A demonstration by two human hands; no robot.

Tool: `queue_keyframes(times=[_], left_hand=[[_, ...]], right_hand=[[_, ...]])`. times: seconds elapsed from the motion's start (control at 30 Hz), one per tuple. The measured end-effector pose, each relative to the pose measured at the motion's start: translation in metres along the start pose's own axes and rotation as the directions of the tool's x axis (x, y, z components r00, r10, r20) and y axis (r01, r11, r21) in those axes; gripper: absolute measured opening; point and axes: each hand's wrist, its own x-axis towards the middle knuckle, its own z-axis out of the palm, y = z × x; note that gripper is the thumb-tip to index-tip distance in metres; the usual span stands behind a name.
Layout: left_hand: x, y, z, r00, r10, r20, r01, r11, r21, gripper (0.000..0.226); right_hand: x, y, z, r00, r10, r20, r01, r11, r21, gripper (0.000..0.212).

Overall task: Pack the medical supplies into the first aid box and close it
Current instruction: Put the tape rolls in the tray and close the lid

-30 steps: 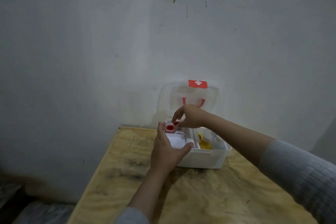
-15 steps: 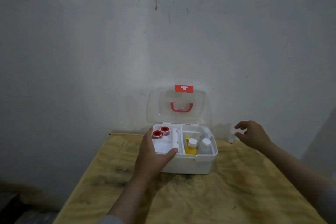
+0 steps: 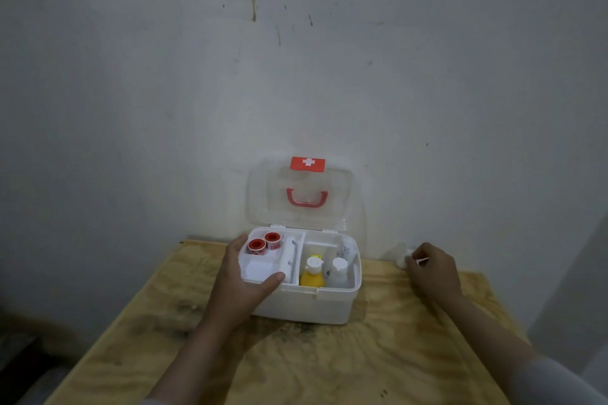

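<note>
The white first aid box (image 3: 304, 304) sits at the back of the wooden table (image 3: 329, 368), its clear lid (image 3: 301, 197) upright against the wall. Inside are 2 red-capped rolls (image 3: 265, 243) and a yellow bottle (image 3: 312, 274). The left hand (image 3: 241, 283) grips its left corner. Well right of the box, near the table's far edge, the right hand (image 3: 434, 273) pinches a small white item (image 3: 404, 258) in its fingers.

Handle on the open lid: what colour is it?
Red; the handle shows clearly in the head view.
</note>
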Motion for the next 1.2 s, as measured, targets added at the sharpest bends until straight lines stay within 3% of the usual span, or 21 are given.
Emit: queue_keyframes(times=[0.13,0.3,0.47,0.67,0.83,0.97,1.07,1.13,1.2], left_hand=[[0.001,0.0,0.001,1.0,-0.003,-0.002,0.003,1.0,-0.004,0.088],[0.001,-0.002,0.002,1.0,-0.006,-0.012,0.006,1.0,-0.009,0.09],[0.0,0.0,0.001,1.0,-0.007,0.005,0.007,0.999,-0.033,0.092],[-0.002,0.004,-0.002,0.999,0.024,0.035,-0.021,0.997,-0.071,0.088],[0.0,0.002,-0.004,0.998,-0.005,0.057,0.008,0.999,-0.053,0.1],[-0.001,0.003,-0.006,0.998,0.015,0.068,-0.007,0.992,-0.122,0.093],[-0.001,0.001,-0.006,0.998,0.028,0.063,-0.021,0.994,-0.103,0.086],[0.001,-0.003,-0.004,0.998,0.021,0.062,-0.015,0.996,-0.093,0.088],[0.003,-0.009,-0.001,0.998,0.006,0.058,-0.002,0.997,-0.075,0.098]], right_hand=[[-0.002,-0.015,-0.009,0.998,-0.011,-0.067,0.018,0.995,0.1,0.012],[-0.011,-0.066,-0.029,0.988,-0.063,-0.141,0.11,0.928,0.355,0.016],[-0.03,-0.14,-0.035,0.974,-0.224,-0.01,0.199,0.84,0.504,0.033],[-0.052,-0.21,-0.006,0.859,-0.385,0.338,0.289,0.909,0.301,0.023],[-0.043,-0.237,0.023,0.771,-0.358,0.526,0.336,0.931,0.142,0.024],[-0.039,-0.245,0.038,0.68,-0.353,0.643,0.387,0.917,0.094,0.027],[-0.038,-0.245,0.039,0.725,-0.395,0.565,0.386,0.912,0.141,0.027],[-0.032,-0.241,0.034,0.8,-0.459,0.387,0.445,0.886,0.13,0.024],[-0.024,-0.235,0.026,0.81,-0.572,0.127,0.57,0.82,0.056,0.021]])
